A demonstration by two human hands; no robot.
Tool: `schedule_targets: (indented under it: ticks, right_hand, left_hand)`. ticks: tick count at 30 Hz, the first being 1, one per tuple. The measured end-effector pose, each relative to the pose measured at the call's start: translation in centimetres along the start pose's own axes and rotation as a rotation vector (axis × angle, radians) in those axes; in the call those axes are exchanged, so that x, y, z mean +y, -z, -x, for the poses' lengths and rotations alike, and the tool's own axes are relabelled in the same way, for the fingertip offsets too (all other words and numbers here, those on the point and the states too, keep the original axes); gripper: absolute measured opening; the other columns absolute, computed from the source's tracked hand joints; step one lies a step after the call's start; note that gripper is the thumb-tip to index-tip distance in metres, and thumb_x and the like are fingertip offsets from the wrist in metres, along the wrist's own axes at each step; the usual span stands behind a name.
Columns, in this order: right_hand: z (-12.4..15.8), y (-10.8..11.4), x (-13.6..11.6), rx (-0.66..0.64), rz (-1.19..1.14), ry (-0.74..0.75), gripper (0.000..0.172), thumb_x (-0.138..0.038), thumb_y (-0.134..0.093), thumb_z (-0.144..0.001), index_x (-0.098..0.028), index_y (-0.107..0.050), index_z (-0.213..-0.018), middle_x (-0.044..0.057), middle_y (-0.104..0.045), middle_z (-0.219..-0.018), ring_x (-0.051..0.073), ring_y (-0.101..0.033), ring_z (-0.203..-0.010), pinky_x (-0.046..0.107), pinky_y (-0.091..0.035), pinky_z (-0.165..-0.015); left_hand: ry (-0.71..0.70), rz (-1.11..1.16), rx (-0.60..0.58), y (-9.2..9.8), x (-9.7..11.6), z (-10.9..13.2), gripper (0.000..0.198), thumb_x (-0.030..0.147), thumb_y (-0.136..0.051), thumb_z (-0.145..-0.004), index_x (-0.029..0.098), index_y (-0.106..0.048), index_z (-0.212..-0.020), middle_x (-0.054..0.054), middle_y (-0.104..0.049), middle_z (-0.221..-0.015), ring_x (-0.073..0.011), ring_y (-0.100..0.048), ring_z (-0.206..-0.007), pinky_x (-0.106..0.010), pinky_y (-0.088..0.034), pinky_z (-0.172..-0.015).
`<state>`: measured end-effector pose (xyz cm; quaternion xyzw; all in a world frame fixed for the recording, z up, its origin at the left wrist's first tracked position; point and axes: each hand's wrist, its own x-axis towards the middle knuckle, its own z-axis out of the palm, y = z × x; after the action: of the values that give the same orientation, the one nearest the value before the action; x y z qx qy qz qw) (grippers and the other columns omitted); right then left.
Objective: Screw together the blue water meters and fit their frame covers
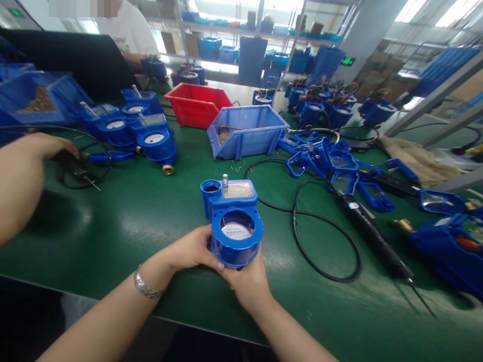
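A blue water meter is between my two hands at the near middle of the green table, its round dial facing up towards me. My left hand closes on its lower left side, thumb across the front. Around the lower right side wraps my right hand, its fingers mostly hidden behind the body. On the meter's far part are a clear window and a small upright metal-topped piece. To the right lies a black electric screwdriver with its cable looped on the table.
A co-worker's hand holds another screwdriver at the left. Beyond stand a blue bin with small screws, a red bin and several assembled meters. Blue covers pile up on the right near another meter.
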<state>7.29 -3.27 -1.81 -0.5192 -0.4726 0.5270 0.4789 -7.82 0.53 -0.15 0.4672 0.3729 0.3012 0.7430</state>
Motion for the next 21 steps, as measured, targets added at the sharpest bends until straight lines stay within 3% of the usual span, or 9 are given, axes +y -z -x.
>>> schedule_targets:
  ticks: [7, 13, 21]
  right_hand:
    - [0.1, 0.0, 0.8, 0.063, 0.074, 0.035, 0.080, -0.020, -0.075, -0.052, -0.017, -0.041, -0.124, 0.013, -0.057, -0.120, 0.029, -0.057, -0.107, 0.044, -0.044, -0.096]
    - [0.4, -0.2, 0.9, 0.074, 0.067, 0.046, 0.082, -0.025, -0.079, -0.055, -0.016, -0.040, -0.126, 0.014, -0.054, -0.124, 0.029, -0.055, -0.111, 0.045, -0.043, -0.098]
    - [0.3, -0.5, 1.1, 0.102, 0.080, 0.072, 0.076, -0.025, -0.077, -0.056, -0.017, -0.042, -0.123, 0.015, -0.057, -0.120, 0.030, -0.057, -0.107, 0.047, -0.044, -0.096]
  left_hand:
    - [-0.116, -0.021, 0.169, -0.9, -0.8, 0.2, 0.079, 0.018, -0.087, -0.044, 0.019, -0.056, -0.117, -0.010, -0.064, -0.118, -0.0330, -0.054, -0.115, -0.050, -0.034, -0.103]
    - [-0.113, -0.047, 0.363, -1.7, -2.2, 0.5, 0.091, 0.029, -0.090, -0.038, 0.017, -0.053, -0.120, -0.015, -0.054, -0.125, -0.0362, -0.049, -0.119, -0.051, -0.033, -0.105]
    - [-0.082, -0.166, 0.509, -3.1, -2.9, 0.8, 0.078, 0.034, -0.087, -0.043, 0.015, -0.057, -0.112, -0.013, -0.056, -0.116, -0.0353, -0.048, -0.119, -0.050, -0.036, -0.103]
